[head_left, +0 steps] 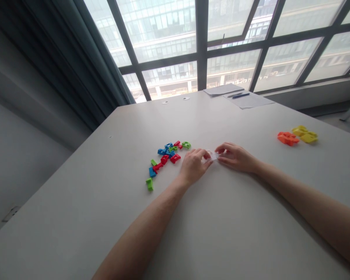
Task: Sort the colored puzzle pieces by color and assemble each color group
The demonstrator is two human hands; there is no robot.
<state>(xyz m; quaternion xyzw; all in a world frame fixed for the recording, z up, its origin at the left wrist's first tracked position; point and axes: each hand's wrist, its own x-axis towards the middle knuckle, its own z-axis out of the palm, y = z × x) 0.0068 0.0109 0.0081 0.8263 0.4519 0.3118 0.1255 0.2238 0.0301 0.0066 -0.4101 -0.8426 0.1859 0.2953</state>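
A small whitish piece [212,155], perhaps plastic or paper, lies between my two hands just above or on the tabletop. My left hand [195,164] pinches its left side, thumb towards me and fingers curled over. From the other side, my right hand [235,156] has its thumb and fingertips closed at the piece's right end. Much of the piece is hidden by fingers, so its exact kind is unclear. Just left of my left hand lie several small plastic blocks, among them a red block [175,158], a green block [186,144] and a blue block [152,172].
On the right of the white table [105,217] sit orange plastic pieces [287,138] and yellow plastic pieces [309,136]. At the far edge are papers [252,101] with a blue pen [240,95]. Windows and a dark curtain [76,50] stand behind.
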